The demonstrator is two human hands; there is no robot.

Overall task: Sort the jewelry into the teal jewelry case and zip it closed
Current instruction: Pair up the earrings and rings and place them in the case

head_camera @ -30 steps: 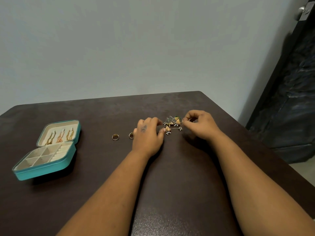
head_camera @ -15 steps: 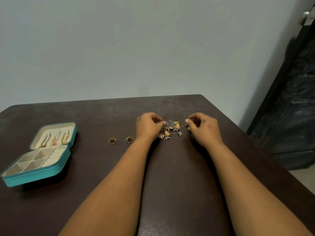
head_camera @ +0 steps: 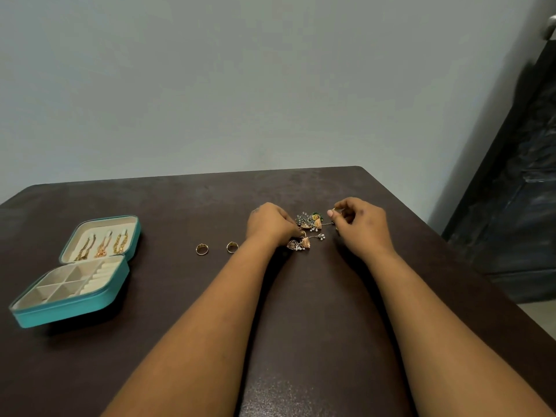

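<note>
The teal jewelry case [head_camera: 64, 313] lies open at the left of the dark table [head_camera: 301, 311]; three gold chains hang in its cream lid [head_camera: 102, 243]. Two gold rings [head_camera: 202, 249] [head_camera: 232, 247] sit on the table between the case and my hands. A tangled pile of earrings [head_camera: 310, 228] with beads and gold bells lies between my hands. My left hand [head_camera: 270, 224] has curled fingers pinching a gold earring at the pile's left side. My right hand [head_camera: 361, 227] pinches a thin hook or chain end at the pile's right side.
A pale wall stands behind the table's far edge. A dark door or cabinet [head_camera: 517, 191] fills the right side, past the table's right edge. The case's tray has several cream compartments and ring rolls [head_camera: 96, 276].
The camera tilted, so the scene sits lower in view. My left hand curled and closed its fingers onto the earring pile; my right hand stayed pinching at the pile's right side.
</note>
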